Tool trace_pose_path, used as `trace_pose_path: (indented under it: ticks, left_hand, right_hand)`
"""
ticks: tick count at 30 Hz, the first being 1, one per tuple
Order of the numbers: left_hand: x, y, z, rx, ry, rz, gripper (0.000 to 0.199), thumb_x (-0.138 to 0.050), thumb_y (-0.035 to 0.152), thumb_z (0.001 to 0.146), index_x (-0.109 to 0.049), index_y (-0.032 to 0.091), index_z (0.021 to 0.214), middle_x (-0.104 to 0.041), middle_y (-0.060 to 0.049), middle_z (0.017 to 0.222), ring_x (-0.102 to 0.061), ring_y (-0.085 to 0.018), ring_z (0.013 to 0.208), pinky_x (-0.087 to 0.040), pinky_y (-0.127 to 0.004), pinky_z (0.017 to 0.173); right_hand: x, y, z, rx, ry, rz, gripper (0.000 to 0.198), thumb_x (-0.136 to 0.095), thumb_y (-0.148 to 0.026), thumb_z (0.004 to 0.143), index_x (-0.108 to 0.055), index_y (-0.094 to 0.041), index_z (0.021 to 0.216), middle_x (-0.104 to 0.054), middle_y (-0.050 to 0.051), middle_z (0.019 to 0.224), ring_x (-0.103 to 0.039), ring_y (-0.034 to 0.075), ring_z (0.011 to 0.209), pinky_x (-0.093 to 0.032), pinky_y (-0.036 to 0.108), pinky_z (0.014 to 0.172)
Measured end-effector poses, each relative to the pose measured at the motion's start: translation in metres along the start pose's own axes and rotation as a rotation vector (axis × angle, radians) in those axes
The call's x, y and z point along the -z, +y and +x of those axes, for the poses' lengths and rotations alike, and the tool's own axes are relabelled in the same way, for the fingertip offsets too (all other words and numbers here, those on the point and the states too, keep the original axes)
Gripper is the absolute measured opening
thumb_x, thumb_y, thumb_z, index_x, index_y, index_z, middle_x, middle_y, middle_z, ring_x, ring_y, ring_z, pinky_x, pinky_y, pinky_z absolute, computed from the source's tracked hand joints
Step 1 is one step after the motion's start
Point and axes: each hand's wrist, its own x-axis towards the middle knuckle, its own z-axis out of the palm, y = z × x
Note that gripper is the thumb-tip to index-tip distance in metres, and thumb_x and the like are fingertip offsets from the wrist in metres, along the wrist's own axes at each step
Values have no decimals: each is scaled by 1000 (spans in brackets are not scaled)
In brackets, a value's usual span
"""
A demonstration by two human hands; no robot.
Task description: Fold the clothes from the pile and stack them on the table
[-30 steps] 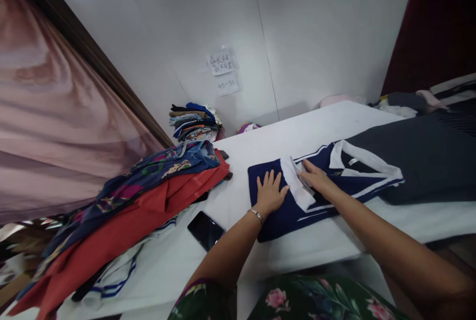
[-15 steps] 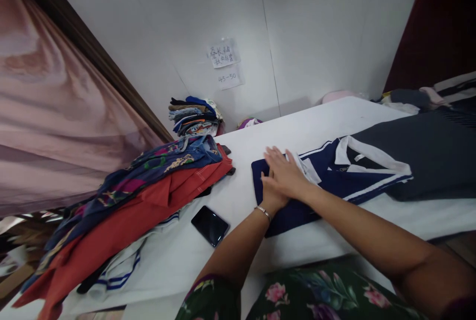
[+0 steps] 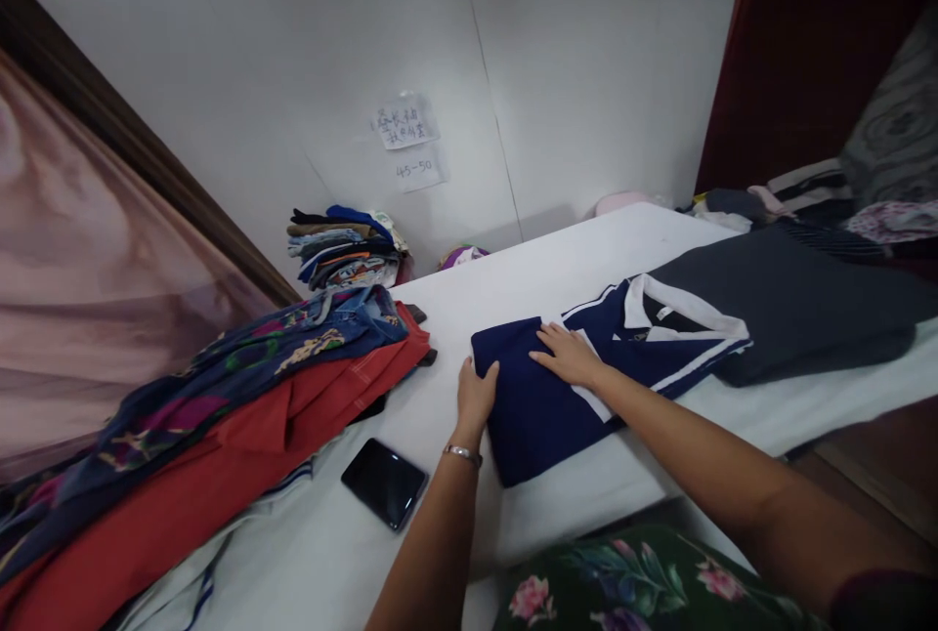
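Note:
A folded navy polo shirt (image 3: pixel 542 416) with a white collar and white stripes lies on the table in front of me. At its left edge is my left hand (image 3: pixel 476 399), thumb over the cloth and fingers along the outer side, gripping the edge. My right hand (image 3: pixel 570 356) rests flat with fingers spread on the shirt's middle, over a white band across the fold. The collar end overlaps a dark grey garment (image 3: pixel 806 299) to the right.
Left of the shirt, a black phone (image 3: pixel 385 483) lies on the white table (image 3: pixel 505 284). Beyond it are a red garment (image 3: pixel 293 416) and patterned denim (image 3: pixel 241 357). A stack of folded clothes (image 3: pixel 344 248) stands at the back, under paper notes (image 3: pixel 410 138) on the wall.
My hands, close together on the shirt before, have separated. The left moved to the shirt's left edge and the right stayed flat on its middle. The camera view has shifted to the right.

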Motion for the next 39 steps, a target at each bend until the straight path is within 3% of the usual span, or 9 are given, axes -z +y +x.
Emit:
trace_pose_path:
  ticks: [3, 6, 15, 20, 24, 27, 31, 36, 39]
  left_hand:
    - [2, -7, 5, 212, -149, -293, 51, -74, 33, 76, -59, 10, 119, -64, -20, 121, -62, -29, 112, -48, -39, 97]
    - [1, -4, 7, 210, -251, -481, 32, -75, 22, 73, -65, 11, 102, -72, -14, 100, -70, -25, 91, -54, -36, 86]
    - [45, -27, 4, 285, -86, -483, 36, -77, 9, 67, -65, 13, 101, -73, -6, 81, -71, -20, 75, -57, -35, 79]
    - [39, -35, 2, 286, -39, -427, 37, -76, 8, 68, -63, 13, 102, -73, -6, 82, -71, -20, 75, -57, -33, 77]
    - [36, -33, 3, 277, -28, -408, 38, -74, 6, 69, -63, 13, 104, -74, -6, 85, -71, -20, 78, -57, -33, 77]
    - [38, -31, 1, 261, -35, -413, 37, -74, 6, 69, -63, 12, 104, -74, -8, 90, -71, -21, 81, -56, -33, 80]
    - [37, -32, -1, 251, -6, -404, 40, -74, 6, 70, -62, 11, 107, -73, -11, 98, -71, -21, 84, -56, -34, 82]
    - [32, -43, 3, 229, -25, -418, 41, -73, 7, 71, -61, 12, 110, -73, -11, 101, -71, -22, 88, -55, -34, 83]
    - [31, -48, 6, 220, -35, -431, 43, -77, 10, 69, -63, 13, 110, -74, -10, 99, -70, -22, 89, -54, -34, 84]
  right_hand:
    - [3, -1, 2, -17, -34, -15, 70, -30, -61, 92, -37, -17, 147, -25, 10, 157, -14, 26, 146, -15, 48, 114]
    - [7, -10, 3, -42, -63, -29, 70, -30, -60, 92, -37, -17, 147, -24, 12, 157, -14, 28, 145, -12, 52, 114]
    - [-5, -46, -10, 140, -85, 191, 74, -34, -65, 90, -36, -18, 148, -25, 13, 156, -15, 27, 146, -11, 52, 115]
    - [19, -38, -16, 67, 91, 188, 70, -32, -60, 93, -35, -17, 148, -23, 13, 157, -12, 27, 146, -12, 52, 115]
    - [22, -52, -30, 175, 225, 40, 72, -33, -60, 93, -34, -13, 148, -18, 15, 158, -7, 28, 147, -10, 50, 116]
    - [1, -60, -38, 240, 116, -38, 76, -38, -62, 90, -35, -12, 148, -22, 16, 157, -10, 28, 146, -9, 50, 117]
    - [-25, -53, -39, 196, 12, -49, 75, -40, -59, 90, -36, -11, 147, -27, 15, 155, -17, 29, 145, -11, 49, 117]
    - [-20, -43, -40, 198, -22, 44, 74, -37, -62, 90, -38, -14, 147, -29, 14, 155, -17, 28, 145, -12, 49, 116]
    - [-10, -42, -45, 160, 55, 88, 73, -34, -63, 91, -37, -15, 147, -27, 15, 155, -14, 28, 146, -13, 51, 116]
